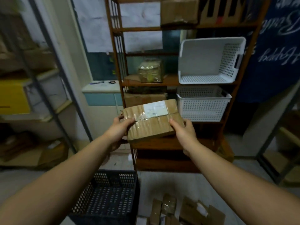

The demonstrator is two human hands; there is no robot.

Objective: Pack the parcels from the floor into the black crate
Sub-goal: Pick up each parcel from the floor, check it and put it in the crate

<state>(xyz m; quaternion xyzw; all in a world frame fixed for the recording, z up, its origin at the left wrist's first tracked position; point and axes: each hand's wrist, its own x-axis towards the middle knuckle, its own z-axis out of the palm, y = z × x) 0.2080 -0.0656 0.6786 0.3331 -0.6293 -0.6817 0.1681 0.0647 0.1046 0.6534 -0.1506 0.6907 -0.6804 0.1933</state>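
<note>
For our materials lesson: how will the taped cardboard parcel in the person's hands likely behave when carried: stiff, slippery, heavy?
The parcel is probably stiff: its edges look straight between the left hand and right hand. Its glossy tape may make it slippery. Held by its ends, it seems fairly light.

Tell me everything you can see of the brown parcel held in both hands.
The parcel is a flat brown cardboard box, wrapped in glossy clear tape that wrinkles across it. A white label sits on its top face near the far edge, its print too blurred to read. It is held in the air, top face tilted toward the camera, in front of a wooden shelf. The left hand grips its left edge and the right hand its right edge, thumbs on top.
</note>
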